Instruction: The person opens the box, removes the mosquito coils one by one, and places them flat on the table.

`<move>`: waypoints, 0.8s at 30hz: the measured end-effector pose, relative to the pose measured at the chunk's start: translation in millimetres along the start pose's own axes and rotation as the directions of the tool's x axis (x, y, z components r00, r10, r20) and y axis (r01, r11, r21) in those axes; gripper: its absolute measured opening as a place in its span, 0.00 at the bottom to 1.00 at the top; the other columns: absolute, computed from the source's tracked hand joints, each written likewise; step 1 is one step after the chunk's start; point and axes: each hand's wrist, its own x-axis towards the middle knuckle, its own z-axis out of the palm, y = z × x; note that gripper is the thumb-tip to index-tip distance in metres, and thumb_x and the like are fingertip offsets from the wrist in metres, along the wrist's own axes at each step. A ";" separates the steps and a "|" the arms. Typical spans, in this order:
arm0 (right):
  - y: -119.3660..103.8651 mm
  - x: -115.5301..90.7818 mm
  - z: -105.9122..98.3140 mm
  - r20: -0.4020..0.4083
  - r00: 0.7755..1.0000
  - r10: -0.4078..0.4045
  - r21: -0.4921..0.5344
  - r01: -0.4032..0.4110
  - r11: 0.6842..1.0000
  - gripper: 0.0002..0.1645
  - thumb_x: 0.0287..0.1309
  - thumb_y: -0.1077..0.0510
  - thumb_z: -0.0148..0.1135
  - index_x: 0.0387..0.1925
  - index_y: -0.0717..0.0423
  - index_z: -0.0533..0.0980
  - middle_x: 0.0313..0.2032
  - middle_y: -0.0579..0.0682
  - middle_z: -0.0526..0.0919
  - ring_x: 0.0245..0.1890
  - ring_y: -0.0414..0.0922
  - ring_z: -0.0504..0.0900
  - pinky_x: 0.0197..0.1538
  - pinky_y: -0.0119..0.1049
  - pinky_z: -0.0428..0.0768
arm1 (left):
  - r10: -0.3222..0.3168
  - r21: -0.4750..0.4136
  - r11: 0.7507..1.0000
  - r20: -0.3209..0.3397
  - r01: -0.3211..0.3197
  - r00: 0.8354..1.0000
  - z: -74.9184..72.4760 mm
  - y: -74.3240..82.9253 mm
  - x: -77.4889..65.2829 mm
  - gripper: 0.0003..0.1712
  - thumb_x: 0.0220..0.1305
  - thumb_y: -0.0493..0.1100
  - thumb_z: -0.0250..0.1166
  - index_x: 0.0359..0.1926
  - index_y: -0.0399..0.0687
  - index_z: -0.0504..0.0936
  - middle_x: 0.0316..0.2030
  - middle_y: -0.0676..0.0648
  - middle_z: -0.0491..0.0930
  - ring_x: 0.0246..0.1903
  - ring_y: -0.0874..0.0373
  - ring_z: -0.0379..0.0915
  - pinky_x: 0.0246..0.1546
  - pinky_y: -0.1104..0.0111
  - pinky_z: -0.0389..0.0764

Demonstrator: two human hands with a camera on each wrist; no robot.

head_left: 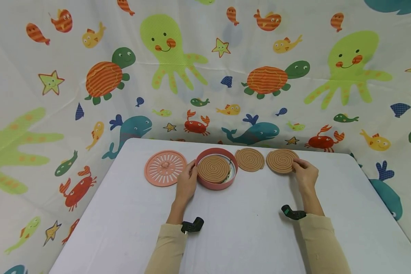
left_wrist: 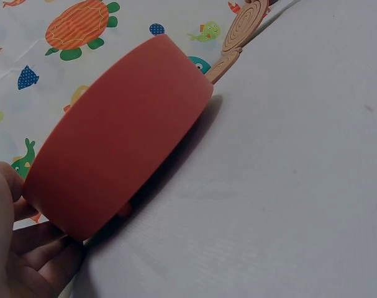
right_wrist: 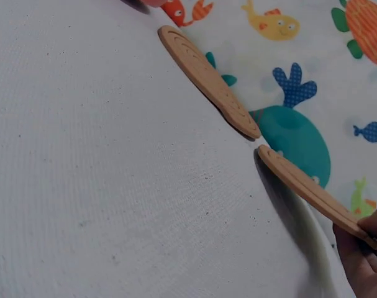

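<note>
My left hand [head_left: 186,183] grips the left side of a round pink mosquito coil holder [head_left: 216,186]; its plain outer wall fills much of the left wrist view. Inside lies a brown spiral mosquito coil [head_left: 213,169], with part of a patterned inner base showing at its right. My right hand [head_left: 306,176] pinches the right edge of another mosquito coil [head_left: 281,161]. In the right wrist view, that held coil [right_wrist: 312,194] is tilted, its near edge raised above the cloth. Between holder and held coil, a third mosquito coil [head_left: 250,159] lies flat.
Left of the holder lies a pink slotted lid [head_left: 165,168] with a small central knob, close to my left hand. A white cloth [head_left: 233,228] covers the table. Behind the table's far edge hangs a curtain [head_left: 205,76] printed with sea animals.
</note>
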 end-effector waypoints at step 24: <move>10.9 5.5 4.2 0.001 1.000 -0.028 -0.197 0.028 0.980 0.21 0.71 0.55 0.55 0.60 0.59 0.78 0.58 0.57 0.81 0.44 0.37 0.76 0.35 0.13 0.72 | 0.010 0.004 1.000 -0.005 -0.010 1.000 0.8 1.2 -0.9 0.25 0.77 0.48 0.51 0.68 0.45 0.74 0.64 0.43 0.78 0.64 0.51 0.75 0.63 0.55 0.78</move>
